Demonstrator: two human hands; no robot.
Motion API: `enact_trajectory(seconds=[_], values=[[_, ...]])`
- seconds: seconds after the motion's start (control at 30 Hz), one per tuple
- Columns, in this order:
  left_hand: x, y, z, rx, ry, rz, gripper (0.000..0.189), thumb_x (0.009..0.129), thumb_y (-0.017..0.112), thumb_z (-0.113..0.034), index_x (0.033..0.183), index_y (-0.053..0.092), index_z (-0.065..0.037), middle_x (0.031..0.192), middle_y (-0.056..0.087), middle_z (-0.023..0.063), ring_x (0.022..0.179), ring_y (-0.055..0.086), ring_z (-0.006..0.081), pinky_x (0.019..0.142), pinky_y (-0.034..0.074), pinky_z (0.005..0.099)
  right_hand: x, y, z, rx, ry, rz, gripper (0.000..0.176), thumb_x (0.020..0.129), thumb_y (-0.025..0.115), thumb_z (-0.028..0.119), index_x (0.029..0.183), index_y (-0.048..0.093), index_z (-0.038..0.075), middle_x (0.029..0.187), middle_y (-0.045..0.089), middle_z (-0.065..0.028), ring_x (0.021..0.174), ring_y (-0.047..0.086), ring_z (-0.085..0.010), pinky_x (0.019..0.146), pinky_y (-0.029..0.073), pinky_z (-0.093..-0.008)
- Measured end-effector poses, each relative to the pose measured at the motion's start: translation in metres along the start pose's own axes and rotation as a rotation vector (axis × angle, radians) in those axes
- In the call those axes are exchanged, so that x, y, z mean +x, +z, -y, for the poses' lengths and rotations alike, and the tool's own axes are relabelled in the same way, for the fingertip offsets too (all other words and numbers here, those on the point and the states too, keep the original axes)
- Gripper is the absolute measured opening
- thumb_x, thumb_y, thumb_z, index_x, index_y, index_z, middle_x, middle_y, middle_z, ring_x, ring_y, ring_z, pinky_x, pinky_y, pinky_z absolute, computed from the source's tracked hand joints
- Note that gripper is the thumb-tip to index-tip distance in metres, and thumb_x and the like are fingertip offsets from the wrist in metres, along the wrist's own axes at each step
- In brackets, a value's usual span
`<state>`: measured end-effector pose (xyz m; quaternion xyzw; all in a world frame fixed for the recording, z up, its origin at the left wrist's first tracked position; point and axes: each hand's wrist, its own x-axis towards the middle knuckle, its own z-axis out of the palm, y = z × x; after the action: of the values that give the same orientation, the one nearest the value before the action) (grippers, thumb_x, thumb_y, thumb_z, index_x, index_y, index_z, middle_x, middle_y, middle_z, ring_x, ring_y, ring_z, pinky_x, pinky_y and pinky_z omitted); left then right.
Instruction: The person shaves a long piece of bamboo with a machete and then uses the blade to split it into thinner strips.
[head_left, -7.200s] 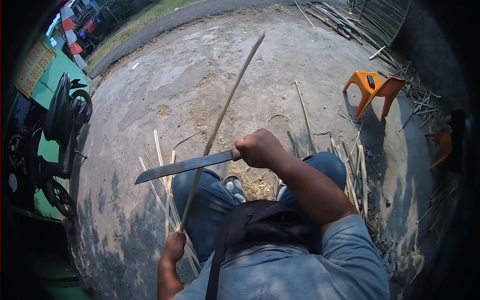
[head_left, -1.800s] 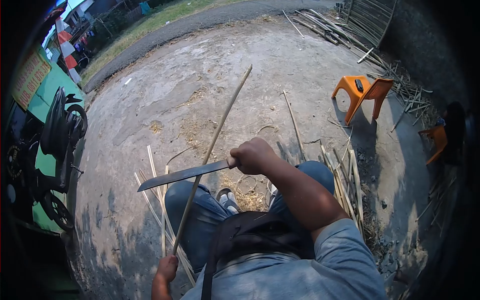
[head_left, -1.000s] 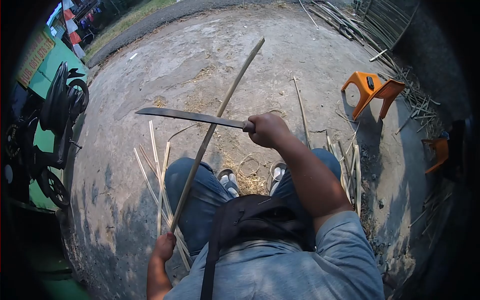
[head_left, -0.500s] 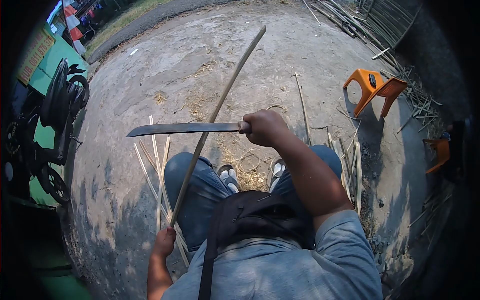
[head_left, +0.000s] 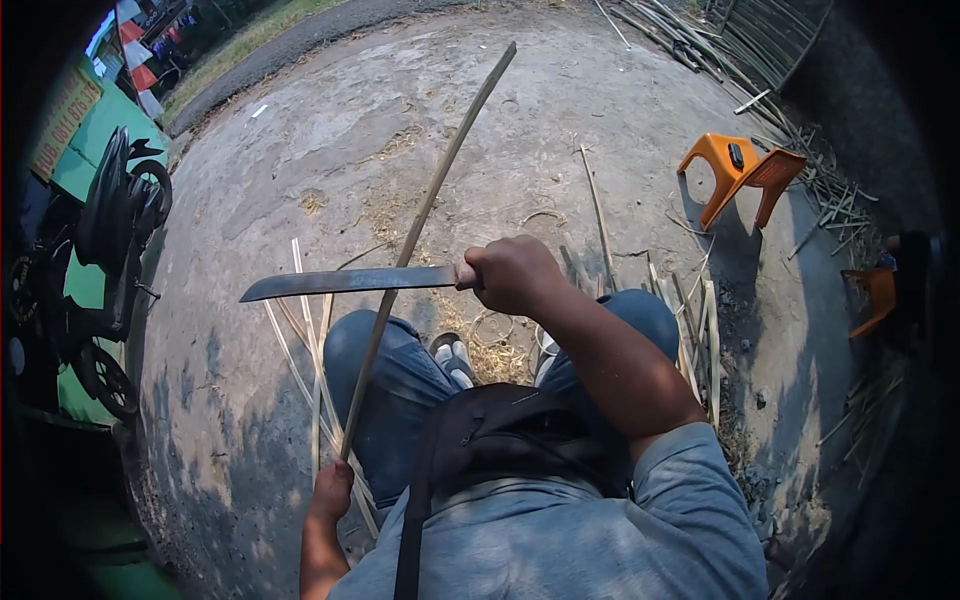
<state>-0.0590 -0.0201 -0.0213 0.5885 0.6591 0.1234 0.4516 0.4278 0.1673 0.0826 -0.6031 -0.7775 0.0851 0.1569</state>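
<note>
My right hand (head_left: 512, 272) is closed round the wooden handle of a machete (head_left: 350, 281), its long blade pointing left. Crossing under the blade is a long bamboo strip (head_left: 440, 170), which slants up and away to the right. The strip's near end is gripped in my left hand (head_left: 333, 488), low beside my left knee. Blade and strip overlap a little above knee height in this view. Several pale split strips (head_left: 318, 370) lie by my left leg, partly hidden behind the held one.
More bamboo pieces (head_left: 711, 350) lie beside my right knee, with shavings (head_left: 497, 362) between my feet. An orange plastic chair (head_left: 738, 178) bearing a small black object stands ahead right. A motorbike (head_left: 110, 230) is parked left. Bamboo poles (head_left: 690, 50) are piled at the far right.
The machete has come down along the bamboo strip towards me and slightly left. The strip's far end has shifted a little left; both hands keep their hold.
</note>
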Motion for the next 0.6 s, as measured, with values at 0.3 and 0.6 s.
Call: enact_trajectory(seconds=[0.3, 0.6], values=[[-0.003, -0.002, -0.012, -0.017, -0.025, 0.002, 0.081, 0.101, 0.031, -0.077, 0.070, 0.049, -0.005, 0.063, 0.045, 0.0006, 0.063, 0.044, 0.0144, 0.058, 0.036, 0.0356, 0.022, 0.021, -0.021, 0.123, 0.131, -0.108, 0.027, 0.097, 0.061, 0.037, 0.087, 0.072, 0.014, 0.078, 0.070, -0.0164, 0.078, 0.070, -0.0395, 0.070, 0.055, -0.0527], [-0.004, 0.002, -0.011, 0.044, 0.048, -0.037, 0.081, 0.102, 0.033, -0.076, 0.069, 0.048, -0.004, 0.063, 0.043, 0.0013, 0.063, 0.042, 0.0151, 0.059, 0.035, 0.0359, 0.003, 0.018, 0.003, 0.020, -0.089, -0.036, 0.016, 0.085, 0.070, 0.030, 0.082, 0.070, 0.014, 0.072, 0.070, -0.0119, 0.072, 0.071, -0.0358, 0.065, 0.055, -0.0496]])
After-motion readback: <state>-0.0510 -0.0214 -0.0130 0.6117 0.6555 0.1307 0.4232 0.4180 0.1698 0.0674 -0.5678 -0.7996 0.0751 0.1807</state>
